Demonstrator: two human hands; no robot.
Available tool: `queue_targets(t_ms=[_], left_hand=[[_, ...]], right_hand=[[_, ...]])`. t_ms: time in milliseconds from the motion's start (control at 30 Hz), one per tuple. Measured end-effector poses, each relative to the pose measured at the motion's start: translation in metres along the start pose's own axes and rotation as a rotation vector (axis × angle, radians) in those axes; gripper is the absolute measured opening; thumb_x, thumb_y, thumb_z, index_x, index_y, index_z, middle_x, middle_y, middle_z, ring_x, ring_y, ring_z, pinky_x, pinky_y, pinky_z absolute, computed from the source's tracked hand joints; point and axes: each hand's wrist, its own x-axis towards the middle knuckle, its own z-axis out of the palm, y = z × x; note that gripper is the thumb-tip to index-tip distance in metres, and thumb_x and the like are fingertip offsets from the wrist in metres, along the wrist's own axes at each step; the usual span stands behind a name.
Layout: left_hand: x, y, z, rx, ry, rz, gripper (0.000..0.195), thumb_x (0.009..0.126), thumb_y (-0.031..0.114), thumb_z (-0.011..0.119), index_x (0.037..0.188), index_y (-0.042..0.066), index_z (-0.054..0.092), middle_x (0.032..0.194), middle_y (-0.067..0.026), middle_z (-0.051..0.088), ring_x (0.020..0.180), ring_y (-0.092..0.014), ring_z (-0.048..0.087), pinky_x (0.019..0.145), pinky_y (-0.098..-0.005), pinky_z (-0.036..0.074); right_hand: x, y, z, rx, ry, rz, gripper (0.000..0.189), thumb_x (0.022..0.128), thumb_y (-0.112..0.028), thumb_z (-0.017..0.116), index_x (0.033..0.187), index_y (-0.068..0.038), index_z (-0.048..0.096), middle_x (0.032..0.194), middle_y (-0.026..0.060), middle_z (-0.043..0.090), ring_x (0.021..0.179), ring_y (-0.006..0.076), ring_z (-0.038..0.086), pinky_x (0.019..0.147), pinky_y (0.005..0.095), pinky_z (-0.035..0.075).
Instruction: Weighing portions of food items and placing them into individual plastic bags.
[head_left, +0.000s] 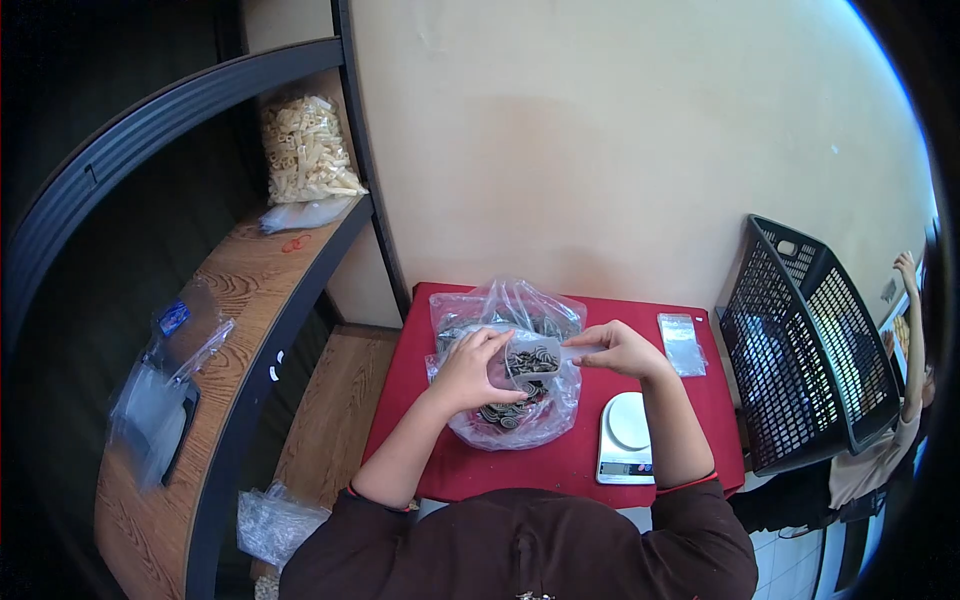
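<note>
Over a large clear plastic bag (555, 420) of dark, spiral-striped pieces (506, 415), both my hands are raised. My right hand (619, 351) grips the handle of a pale plastic scoop (532, 358), which holds more of the striped pieces. Around the mouth of what looks like a small clear bag at the scoop's left side are the spread thumb and fingers of my left hand (474, 369). A white digital kitchen scale (626, 435) lies near my right forearm. Small flat clear bags (681, 345) rest at the red table's (450, 480) right back.
Left stands a wood-topped shelf (247, 262) with a bag of pale tube-shaped pieces (307, 150), red rubber bands (296, 244) and plastic bags (154, 420). A black perforated crate (810, 345) is right of the table. Another person (877, 457) is beyond it.
</note>
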Motion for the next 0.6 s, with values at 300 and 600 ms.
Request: queue_targets(t_ms=[300,600], left_hand=[[-0.005,0.0,0.016,-0.117,0.086,-0.014,0.083,0.057,0.045,0.084,0.124,0.003,0.059,0.111,-0.0119,0.058,0.102,-0.027,0.059,0.091,-0.0377,0.045],[-0.018,0.01,0.018,-0.306,0.15,-0.123,0.072,0.061,0.029,0.087,0.125,0.007,0.061,0.109,-0.0104,0.06,0.1,-0.019,0.06,0.088,-0.0313,0.048]], right_hand=[[0.013,-0.021,0.015,-0.059,0.08,-0.028,0.047,0.069,0.004,0.073,0.114,-0.005,0.067,0.092,0.004,0.064,0.082,0.0115,0.06,0.076,0.0263,0.05],[0.012,-0.019,0.053,0.36,0.34,-0.082,0.071,0.075,0.001,0.076,0.138,-0.001,0.043,0.092,0.0069,0.064,0.077,0.0102,0.06,0.067,0.0237,0.05]])
